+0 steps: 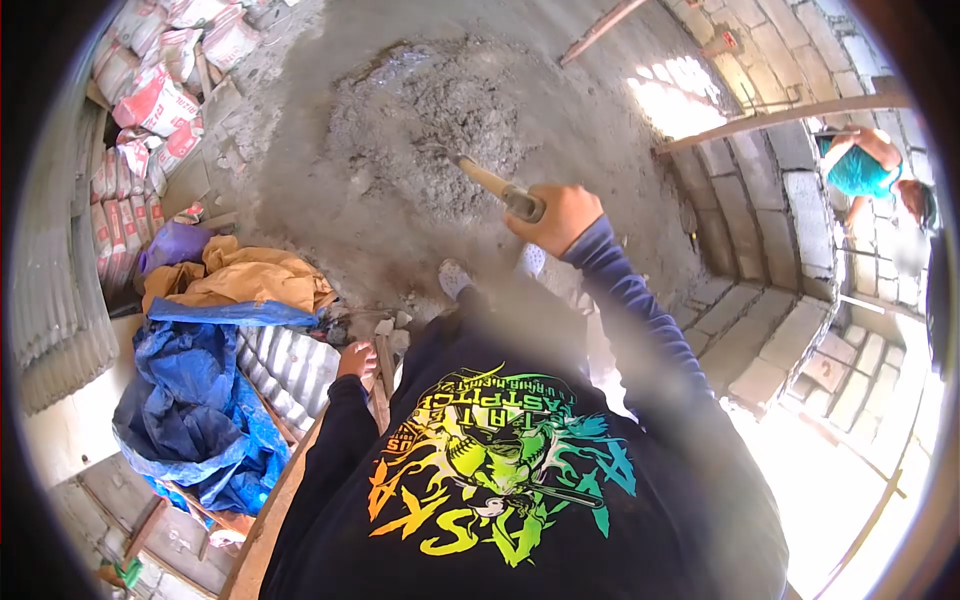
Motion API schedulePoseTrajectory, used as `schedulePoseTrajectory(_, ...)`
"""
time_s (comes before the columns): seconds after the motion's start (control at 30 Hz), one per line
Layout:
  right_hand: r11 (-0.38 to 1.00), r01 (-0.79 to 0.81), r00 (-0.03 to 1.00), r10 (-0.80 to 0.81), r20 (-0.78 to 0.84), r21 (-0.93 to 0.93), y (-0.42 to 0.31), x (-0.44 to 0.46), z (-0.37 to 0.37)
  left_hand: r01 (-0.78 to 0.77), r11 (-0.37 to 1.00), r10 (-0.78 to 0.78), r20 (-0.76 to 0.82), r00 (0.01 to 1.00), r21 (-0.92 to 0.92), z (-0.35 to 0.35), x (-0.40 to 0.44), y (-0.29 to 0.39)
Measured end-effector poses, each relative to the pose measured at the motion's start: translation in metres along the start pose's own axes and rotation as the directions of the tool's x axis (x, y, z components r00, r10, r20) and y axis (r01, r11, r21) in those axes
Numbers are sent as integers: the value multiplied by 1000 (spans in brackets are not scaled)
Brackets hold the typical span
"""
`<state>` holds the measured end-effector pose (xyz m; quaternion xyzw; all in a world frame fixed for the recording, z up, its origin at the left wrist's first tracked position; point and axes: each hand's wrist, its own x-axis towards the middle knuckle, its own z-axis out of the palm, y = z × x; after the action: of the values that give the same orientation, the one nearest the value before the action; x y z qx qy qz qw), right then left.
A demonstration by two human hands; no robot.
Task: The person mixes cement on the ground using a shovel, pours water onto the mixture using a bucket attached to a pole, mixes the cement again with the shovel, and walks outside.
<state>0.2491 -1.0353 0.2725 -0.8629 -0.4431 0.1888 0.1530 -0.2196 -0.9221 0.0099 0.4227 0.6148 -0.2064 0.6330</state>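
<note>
My right hand (568,217) is closed round the grip end of a wooden-handled shovel (485,183). The handle slants up and left to a heap of wet grey cement mix (430,130) on the floor, where the blade is hidden or too small to make out. My left hand (356,361) hangs low at my left side beside some wood pieces, its fingers curled; whether anything is in it cannot be made out. My shoes (454,278) stand just below the heap.
Stacked cement bags (155,100) lie upper left. A blue tarp (190,400) and brown sacking (250,280) are at the left. A block wall (740,200) rises at the right, with a wooden pole (780,120) against it. Beyond it a person (862,165) in teal bends over.
</note>
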Motion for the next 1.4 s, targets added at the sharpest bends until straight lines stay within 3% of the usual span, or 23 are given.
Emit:
schedulePoseTrajectory(0.1,998,-2,994,-5,108,64,1,-23,14,-14,992,8,42,999,129,8,4,23)
schedulePoseTrajectory(0.27,979,10,999,-20,47,206,6,-43,11,-110,988,93,146,985,111,41,33,109)
schedulePoseTrajectory(0.4,946,172,985,-161,-65,275,10,-63,-48,-290,952,275,142,951,98,121,25,226)
schedulePoseTrajectory(0.47,876,314,943,-244,-226,365,31,-80,-83,-330,938,344,190,919,-105,167,32,275)
schedulePoseTrajectory(0.53,886,358,926,-294,-238,296,51,-102,-142,-229,873,377,298,877,-430,212,39,316)
schedulePoseTrajectory(0.57,746,665,658,-569,-493,26,80,-108,-137,-121,776,403,340,850,-619,234,41,331)
schedulePoseTrajectory(0.6,851,401,875,-246,-416,340,97,-131,-149,-38,645,416,309,855,-763,258,46,341)
schedulePoseTrajectory(0.63,835,269,946,-135,-295,481,134,-158,-151,40,482,429,276,860,-875,281,52,351)
schedulePoseTrajectory(0.67,665,330,931,-112,-347,670,175,-180,-130,36,489,425,275,862,-871,301,59,358)
schedulePoseTrajectory(0.7,616,71,781,455,-428,784,175,-189,-103,114,341,405,255,878,-933,319,64,361)
schedulePoseTrajectory(0.73,421,-109,357,862,-360,900,176,-198,-78,180,177,382,237,893,-967,337,74,362)
schedulePoseTrajectory(0.77,303,-254,625,776,-84,918,217,-223,-62,172,182,370,230,900,-968,352,109,342)
schedulePoseTrajectory(0.8,124,-227,715,694,79,966,261,-249,-25,126,279,443,244,863,-952,365,158,305)
schedulePoseTrajectory(0.83,-109,-233,515,829,218,966,291,-284,20,76,374,503,271,821,-924,378,190,278)
schedulePoseTrajectory(0.9,-330,-143,141,927,349,933,328,-341,91,7,374,268,115,957,-927,426,157,244)
schedulePoseTrajectory(0.97,-415,-311,75,886,457,855,322,-374,98,95,477,95,159,983,-874,462,147,193)
schedulePoseTrajectory(1.0,-487,-252,-146,874,464,837,322,-401,107,299,440,-5,330,944,-847,476,167,152)
schedulePoseTrajectory(1.03,-542,-181,-363,812,456,821,323,-431,114,256,589,-108,239,965,-766,495,159,127)
schedulePoseTrajectory(1.1,-541,-257,-566,756,329,801,318,-469,114,347,698,-288,197,937,-626,528,153,81)
schedulePoseTrajectory(1.17,-530,-302,-663,714,224,792,316,-487,110,511,652,-403,314,860,-561,552,164,34)
schedulePoseTrajectory(1.3,-562,-327,-698,685,207,760,334,-471,142,571,577,-491,310,814,-585,558,205,1)
schedulePoseTrajectory(1.37,-588,-358,-697,685,212,725,350,-440,197,470,761,-359,313,879,-447,531,260,-1)
schedulePoseTrajectory(1.4,-578,-275,-584,735,344,768,353,-404,239,344,901,-312,155,937,-263,509,292,8)
